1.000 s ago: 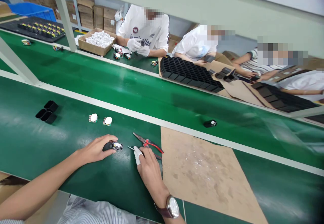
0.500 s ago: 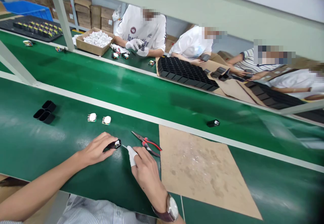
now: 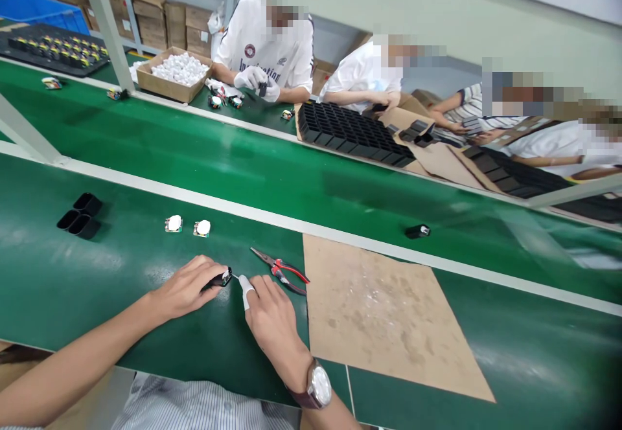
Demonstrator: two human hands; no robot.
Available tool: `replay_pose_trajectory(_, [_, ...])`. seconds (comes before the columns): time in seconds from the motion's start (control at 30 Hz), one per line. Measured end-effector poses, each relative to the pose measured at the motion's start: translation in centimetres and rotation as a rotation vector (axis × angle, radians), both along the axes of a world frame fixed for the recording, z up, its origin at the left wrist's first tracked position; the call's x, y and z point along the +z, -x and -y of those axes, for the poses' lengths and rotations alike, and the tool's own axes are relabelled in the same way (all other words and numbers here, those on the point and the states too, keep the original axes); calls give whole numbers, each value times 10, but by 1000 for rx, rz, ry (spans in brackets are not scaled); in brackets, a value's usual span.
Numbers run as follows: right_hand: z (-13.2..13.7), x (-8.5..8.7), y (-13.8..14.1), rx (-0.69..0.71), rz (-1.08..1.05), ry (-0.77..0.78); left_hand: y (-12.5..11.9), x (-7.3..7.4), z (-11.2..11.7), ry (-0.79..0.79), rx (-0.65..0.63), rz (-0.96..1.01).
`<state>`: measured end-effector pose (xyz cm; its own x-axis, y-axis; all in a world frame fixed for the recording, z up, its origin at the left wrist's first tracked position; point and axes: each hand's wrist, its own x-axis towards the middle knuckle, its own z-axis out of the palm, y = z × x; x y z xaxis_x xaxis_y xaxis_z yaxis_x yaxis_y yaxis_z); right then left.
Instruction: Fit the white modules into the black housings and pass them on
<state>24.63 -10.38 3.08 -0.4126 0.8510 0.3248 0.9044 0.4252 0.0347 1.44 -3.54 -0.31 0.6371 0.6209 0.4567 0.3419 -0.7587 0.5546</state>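
My left hand [image 3: 187, 287] is curled over a small black housing [image 3: 222, 279] that lies on the green bench, its open end facing right. My right hand [image 3: 268, 313] has a white cot on the forefinger and pinches a thin metal tool whose tip touches the housing's open end. Red-handled pliers [image 3: 282, 269] lie just beyond my right hand. Two small boards with white round parts [image 3: 173, 224] [image 3: 202, 228] sit further back on the bench.
Three empty black housings [image 3: 78, 214] lie at the left. A brown cardboard sheet [image 3: 389, 320] covers the bench at the right. One black housing [image 3: 418, 230] rides the conveyor belt. Across it, several people handle parts beside black trays [image 3: 350, 135] and a box of white pieces [image 3: 175, 70].
My right hand has slid left, bringing the tool tip from beside the pliers up to the housing's open end. The housing on the belt has drifted right.
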Motion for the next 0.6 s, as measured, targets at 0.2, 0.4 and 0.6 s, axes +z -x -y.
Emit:
replay_pose_trajectory(0.2, [1,-4,4,-11,49,-7,-1,3,-1,-11,-8,-15])
replay_pose_trajectory(0.4, [-3,-3,5,-10,43,-15,0,2,-1,18,-7,-6])
replay_pose_trajectory(0.6, [1,6,-4,40,-82,5,3,-9,-3,318,57,20])
